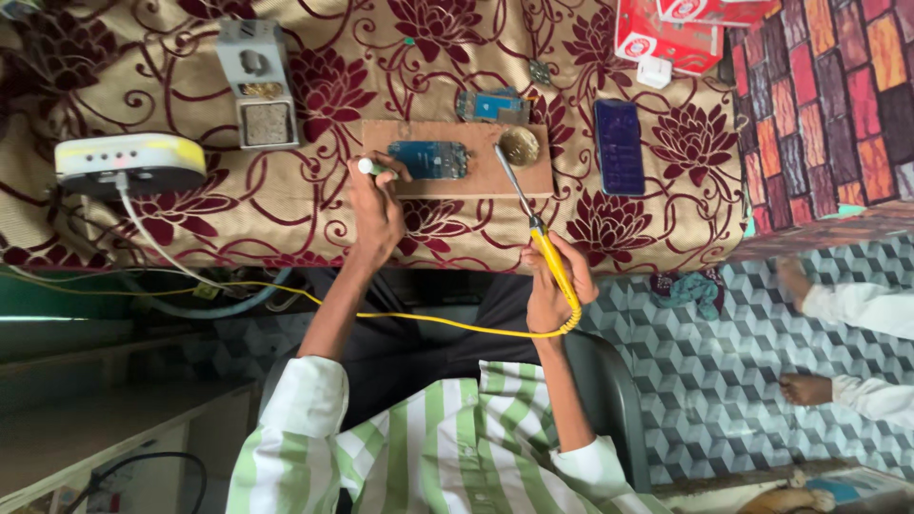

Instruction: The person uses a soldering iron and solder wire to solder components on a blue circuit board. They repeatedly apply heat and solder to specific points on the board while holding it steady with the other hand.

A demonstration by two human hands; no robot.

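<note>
A: While the camera looked down, what did the right hand have?

B: Its grip was wrapped around the yellow handle of a soldering iron. Yellow cord ran off toward the person's left, across the lap.

A: Long axis?

B: Slanted. Handle near the body, metal shaft running away from it and leftward, tip over the wooden board, just short of the round brass-coloured tin.

A: Left hand?

B: Fingers pinched on a small white-tipped stick, resting at the left end of the blue circuit board. That board lay flat on the wooden board, long axis left-right.

A: So which hand was nearer it?

B: Left, touching or nearly so. Iron tip sat to the board's right, apart from it.

A: Further out?

B: On the floral-clothed worktop: second blue circuit board, dark phone screen, grey iron stand, white and yellow box, red cartons. Another person's bare feet off right.
</note>
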